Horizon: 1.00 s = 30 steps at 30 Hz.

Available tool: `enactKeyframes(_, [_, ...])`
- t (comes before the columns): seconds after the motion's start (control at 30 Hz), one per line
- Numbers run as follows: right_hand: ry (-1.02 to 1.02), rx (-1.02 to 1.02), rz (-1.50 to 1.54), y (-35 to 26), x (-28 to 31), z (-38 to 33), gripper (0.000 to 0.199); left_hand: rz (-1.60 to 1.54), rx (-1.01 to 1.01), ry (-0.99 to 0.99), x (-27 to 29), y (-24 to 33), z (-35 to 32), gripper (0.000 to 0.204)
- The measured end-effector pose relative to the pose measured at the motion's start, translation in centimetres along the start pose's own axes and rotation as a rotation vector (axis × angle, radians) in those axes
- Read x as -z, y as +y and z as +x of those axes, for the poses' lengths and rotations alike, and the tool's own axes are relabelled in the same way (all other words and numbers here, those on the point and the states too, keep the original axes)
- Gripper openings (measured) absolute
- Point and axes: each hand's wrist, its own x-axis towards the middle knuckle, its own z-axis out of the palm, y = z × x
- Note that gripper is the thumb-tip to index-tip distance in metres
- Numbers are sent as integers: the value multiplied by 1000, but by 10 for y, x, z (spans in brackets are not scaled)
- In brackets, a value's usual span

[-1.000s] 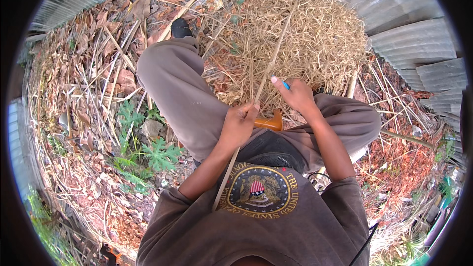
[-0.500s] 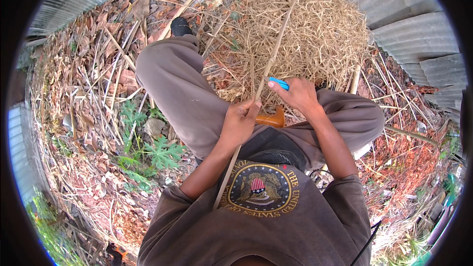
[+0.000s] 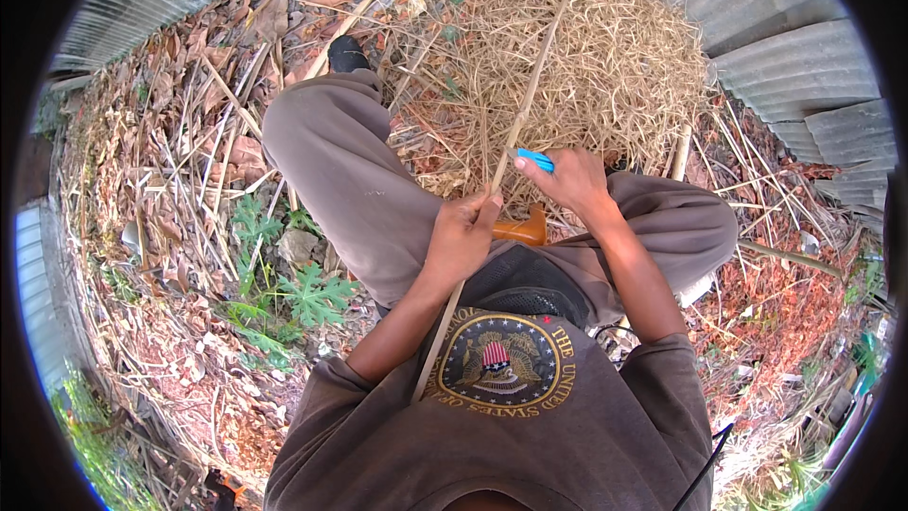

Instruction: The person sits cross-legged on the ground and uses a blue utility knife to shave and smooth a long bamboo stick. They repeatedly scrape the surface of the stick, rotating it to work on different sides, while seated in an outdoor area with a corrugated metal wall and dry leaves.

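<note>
1. The long, thin, pale tan cane strip runs from the person's chest, through both hands, and out over the heap of dry straw-coloured shavings beyond them.
2. The left hand is closed around the strip near the lap, thumb on top.
3. The right hand, just beyond and to the right, is clamped on a small blue-handled tool; its tip seems to meet the strip, though the blade is too small to make out.
4. Judging by its slimness, the strip is probably light, springy and easily split, with edges that could cut skin.
5. A hold close behind the tool, as the left hand has it, should stop it whipping.
6. An orange wooden block lies between the hands and the lap.
</note>
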Motion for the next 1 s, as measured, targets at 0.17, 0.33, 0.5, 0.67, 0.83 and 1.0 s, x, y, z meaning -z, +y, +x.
enactKeyframes(0.17, [5, -127, -37, 11, 5, 16, 80, 156, -24, -18, 1, -1, -5, 21])
enactKeyframes(0.33, [-82, -13, 22, 1, -2, 1, 78, 54, -120, 52, 1, -2, -4, 20])
enactKeyframes(0.5, [-54, 6, 33, -7, -1, -4, 75, 39, -109, 49, 0, -3, -1, 19])
enactKeyframes(0.67, [52, 57, -35, -4, -3, -4, 74, 12, -85, 38, 0, 1, -1, 19])
enactKeyframes(0.83, [17, 1, -28, -7, 5, -5, 66, -9, -30, 5, 2, 5, -1, 22])
enactKeyframes(1.0, [58, 45, -23, -2, -4, -5, 71, 17, 2, -28, 5, 7, -1, 24])
